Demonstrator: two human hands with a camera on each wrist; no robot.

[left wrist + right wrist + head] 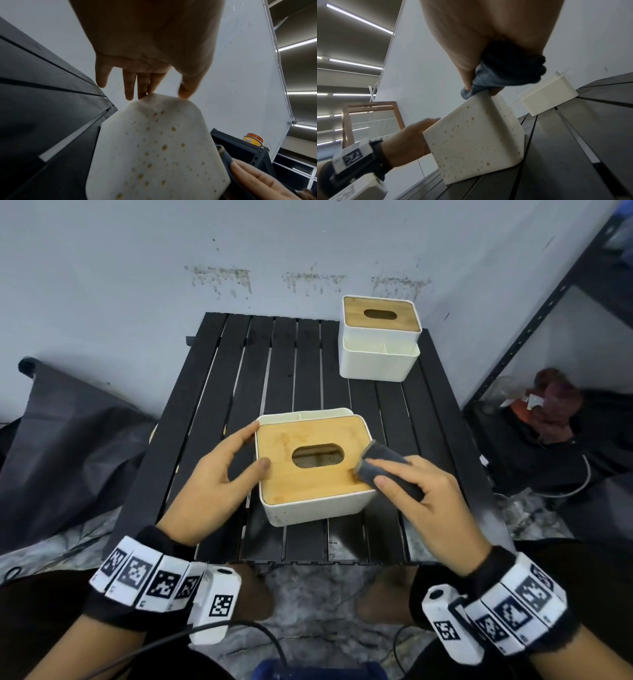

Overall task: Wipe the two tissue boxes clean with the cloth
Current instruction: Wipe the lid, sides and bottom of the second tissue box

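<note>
Here your right hand (424,491) grips the grey cloth (387,467) on the near tissue box (308,474)'s wooden lid; your left hand (219,474), fingers straight, steadies its side.

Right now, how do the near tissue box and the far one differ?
The near tissue box has orange-brown specks on its white sides; the far tissue box shows none. The near one is steadied by the left hand while the right hand presses the cloth on its lid; the far one stands untouched. Both are white with slotted wooden lids.
</note>
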